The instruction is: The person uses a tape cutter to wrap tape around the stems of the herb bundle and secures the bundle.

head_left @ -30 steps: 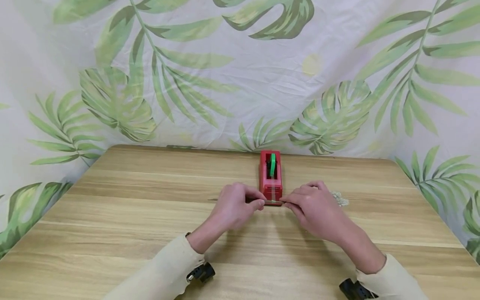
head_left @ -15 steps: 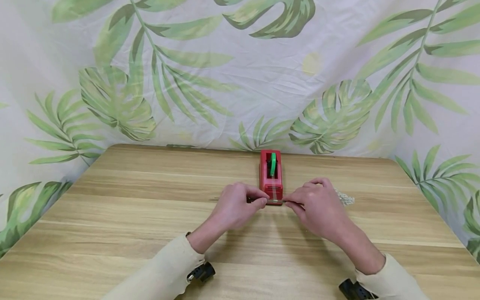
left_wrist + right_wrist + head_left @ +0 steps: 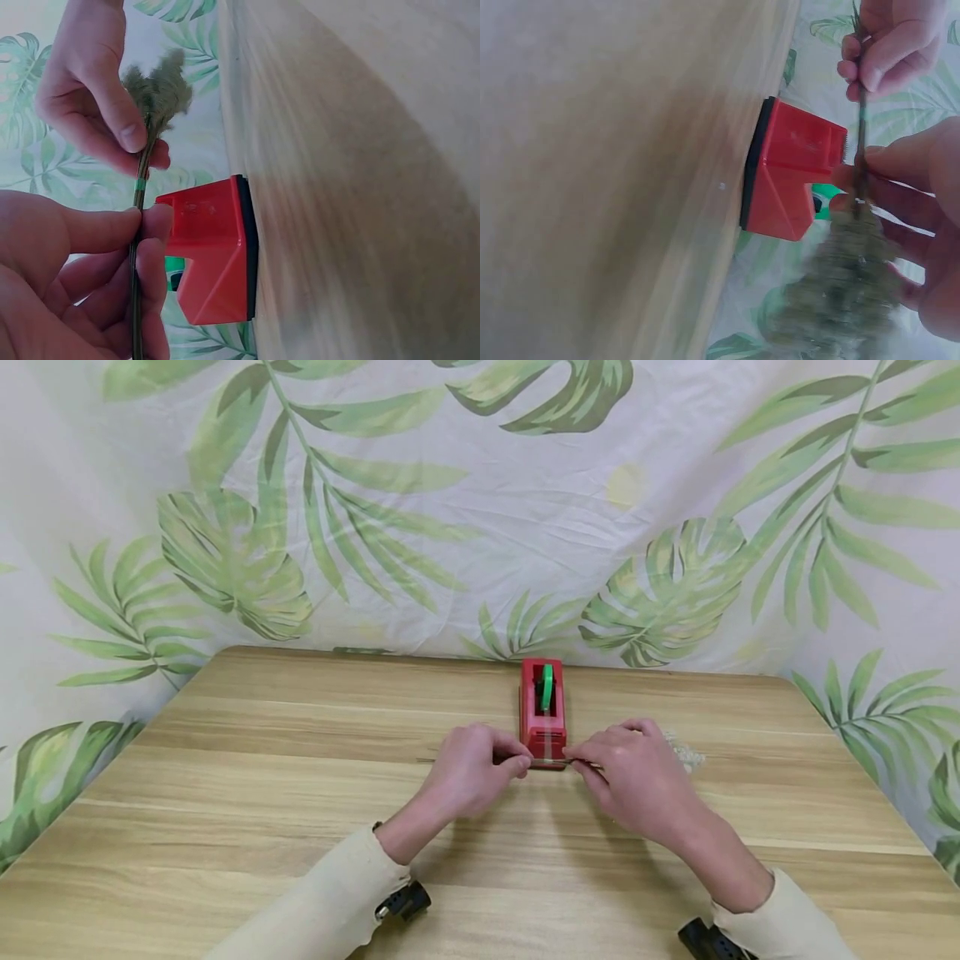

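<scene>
Both hands hold a thin bunch of dried plant stems level in front of a red tape dispenser (image 3: 534,732). My left hand (image 3: 474,770) pinches the stems between thumb and fingers, and the bare ends stick out to the left. My right hand (image 3: 637,777) pinches them nearer the fluffy pale heads (image 3: 836,292), which jut out beyond that hand. Between the hands a small greenish band (image 3: 140,184) shows on the stems (image 3: 136,285). From the dispenser's green tape core (image 3: 547,687), a clear strip of tape runs forward to the stems.
The dispenser stands on a wood-grain table (image 3: 300,827), toward its back edge. A leaf-print cloth (image 3: 390,510) hangs behind the table. Black wrist cameras (image 3: 405,902) sit at both cream sleeves (image 3: 322,893).
Both hands shift the bunch slightly right, then slightly back left. The fluffy heads beyond the right hand move a little with it. The dispenser stays in place.
</scene>
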Demonstrator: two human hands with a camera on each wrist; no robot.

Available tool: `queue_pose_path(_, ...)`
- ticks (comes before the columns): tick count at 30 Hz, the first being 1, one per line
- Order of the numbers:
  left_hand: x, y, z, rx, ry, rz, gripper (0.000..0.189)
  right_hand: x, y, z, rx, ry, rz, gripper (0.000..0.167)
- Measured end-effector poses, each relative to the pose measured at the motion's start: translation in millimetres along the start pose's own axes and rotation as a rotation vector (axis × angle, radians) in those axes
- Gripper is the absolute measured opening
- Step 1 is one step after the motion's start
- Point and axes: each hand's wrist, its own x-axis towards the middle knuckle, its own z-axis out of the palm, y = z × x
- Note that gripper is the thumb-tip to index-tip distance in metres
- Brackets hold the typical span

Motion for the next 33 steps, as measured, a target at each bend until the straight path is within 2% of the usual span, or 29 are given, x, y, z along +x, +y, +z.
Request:
queue_pose_path(3, -0.1, -1.0, 0.6, -0.004, 0.017, -0.016, 0.008, -0.3, -0.1, -2.6, -0.030, -0.024, -0.014, 0.017)
queue_pose_path(7, -0.1, -1.6, 1.0, -0.020, 0.038, -0.041, 0.007, 0.9, -1.3, -6.5, -0.061, -0.104, -0.008, 0.023)
queue_pose_path(11, 0.4, -0.9, 0.6, -0.021, 0.060, -0.050, 0.007, 1.9, -1.9, -6.0, -0.071, -0.140, 0.000, 0.020)
queue_pose_path(18, 2.1, -0.9, 0.1, -0.014, 0.029, -0.026, 0.006, 1.4, -0.8, -2.2, -0.078, -0.079, 0.015, 0.013)
queue_pose_path(24, 2.6, -1.5, 0.3, 0.002, -0.021, -0.010, 0.020, 1.2, -0.1, -1.8, -0.095, -0.026, 0.013, 0.011)
queue_pose_path(30, 1.6, -2.0, 1.1, -0.004, -0.034, -0.028, 0.016, 1.2, 0.3, 0.0, -0.069, 0.008, 0.011, 0.011)
queue_pose_path(33, 2.3, -2.8, 1.8, -0.019, -0.024, -0.050, 0.011, 1.0, 0.6, 0.4, -0.034, -0.007, 0.019, 0.012)
